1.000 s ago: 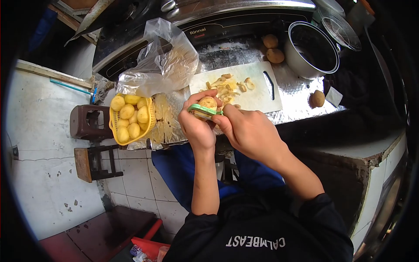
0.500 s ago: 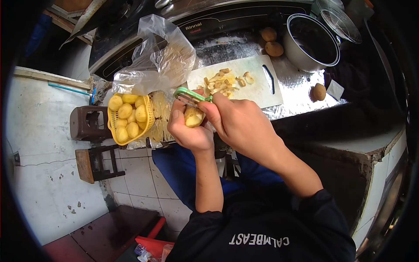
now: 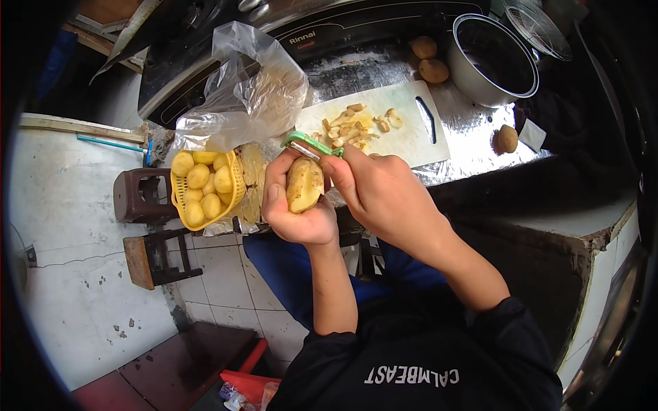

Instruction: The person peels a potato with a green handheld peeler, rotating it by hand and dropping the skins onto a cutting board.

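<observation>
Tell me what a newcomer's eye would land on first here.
In the centre, the left hand grips a potato while the right hand holds a green peeler at its top end. To the left, a yellow basket of peeled potatoes stands out. Beyond the hands, scraps lie on a white cutting board.

Single view, head-mounted. The camera sits above the work, facing forward and steeply down through a wide fisheye lens; the frame edges curve and darken. The left hand (image 3: 295, 205) and right hand (image 3: 384, 195) lie close to the lens at frame centre. The surface (image 3: 473, 147) runs across the upper frame, with the stove (image 3: 329, 31) at its far edge, and the wearer's torso (image 3: 411, 370) fills the bottom
</observation>
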`<state>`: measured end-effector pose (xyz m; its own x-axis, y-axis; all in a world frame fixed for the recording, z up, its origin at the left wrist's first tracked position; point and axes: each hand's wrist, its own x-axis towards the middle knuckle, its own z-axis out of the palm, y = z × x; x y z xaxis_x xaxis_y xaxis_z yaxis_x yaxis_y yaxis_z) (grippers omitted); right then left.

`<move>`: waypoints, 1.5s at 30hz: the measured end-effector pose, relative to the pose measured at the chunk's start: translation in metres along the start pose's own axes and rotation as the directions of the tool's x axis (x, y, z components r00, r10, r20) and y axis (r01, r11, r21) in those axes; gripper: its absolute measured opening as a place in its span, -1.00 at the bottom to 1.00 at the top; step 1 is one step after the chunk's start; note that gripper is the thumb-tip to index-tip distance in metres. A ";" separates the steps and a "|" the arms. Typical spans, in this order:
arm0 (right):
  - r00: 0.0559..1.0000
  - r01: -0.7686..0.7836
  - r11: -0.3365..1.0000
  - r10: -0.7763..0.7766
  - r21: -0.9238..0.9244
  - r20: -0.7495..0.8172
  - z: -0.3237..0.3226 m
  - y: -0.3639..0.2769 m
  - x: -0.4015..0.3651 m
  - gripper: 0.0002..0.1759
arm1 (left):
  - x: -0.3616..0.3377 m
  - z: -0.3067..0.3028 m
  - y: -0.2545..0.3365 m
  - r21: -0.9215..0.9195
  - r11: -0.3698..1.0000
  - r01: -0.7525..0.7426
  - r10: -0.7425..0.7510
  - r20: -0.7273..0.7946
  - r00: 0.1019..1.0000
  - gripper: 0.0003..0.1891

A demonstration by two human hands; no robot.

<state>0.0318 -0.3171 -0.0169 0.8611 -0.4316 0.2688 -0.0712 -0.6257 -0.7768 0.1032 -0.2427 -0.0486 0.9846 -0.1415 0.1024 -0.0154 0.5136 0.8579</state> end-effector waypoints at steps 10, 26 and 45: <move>0.997 -0.065 0.990 0.070 0.126 -0.035 0.006 0.013 0.001 -0.56 | 0.012 0.004 -0.005 -0.036 0.995 0.089 -0.087 0.059 0.994 -0.33; 0.994 -0.111 0.977 0.107 0.183 0.033 0.006 0.024 0.016 -0.57 | 0.040 -0.004 -0.026 -0.070 0.988 0.136 -0.109 0.298 0.948 -0.23; 0.979 -0.186 0.971 0.197 0.147 -0.060 0.015 0.006 0.011 -0.58 | 0.069 -0.007 -0.038 -0.270 0.954 0.130 0.099 0.694 0.713 -0.09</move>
<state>0.0489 -0.3154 -0.0270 0.7987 -0.5841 0.1444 -0.1554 -0.4320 -0.8884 0.1733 -0.2664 -0.0775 0.5800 -0.6373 0.5074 0.1605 0.7000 0.6958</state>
